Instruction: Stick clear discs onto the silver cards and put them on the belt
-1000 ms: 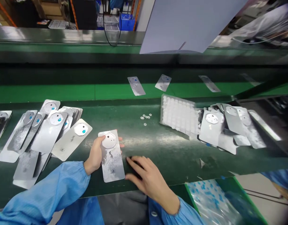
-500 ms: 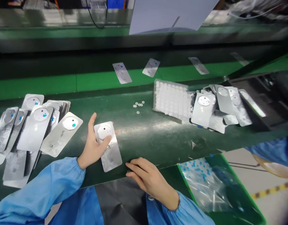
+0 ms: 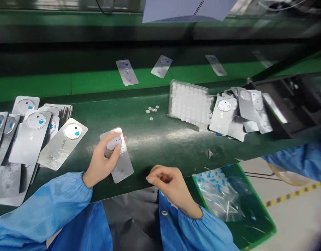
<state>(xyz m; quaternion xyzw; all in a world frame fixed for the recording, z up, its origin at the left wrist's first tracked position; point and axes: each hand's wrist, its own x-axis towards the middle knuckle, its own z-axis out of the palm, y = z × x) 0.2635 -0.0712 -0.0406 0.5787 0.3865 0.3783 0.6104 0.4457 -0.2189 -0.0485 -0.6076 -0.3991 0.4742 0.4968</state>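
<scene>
Silver panel (image 3: 124, 164), octagon (image 3: 115, 140) end pointing away
Long axis slants nearer-right; left hand (image 3: 100, 158) grips its far half; right hand (image 3: 173, 183) pinches a tiny piece (image 3: 147, 178), indistinct.

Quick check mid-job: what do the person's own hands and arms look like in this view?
The left hand and right hand are bare, with no visible gloves. Loose, plain blue sleeves cover both forearms, creased and gathered at the cuffs. No markings or cables show on them.
</scene>
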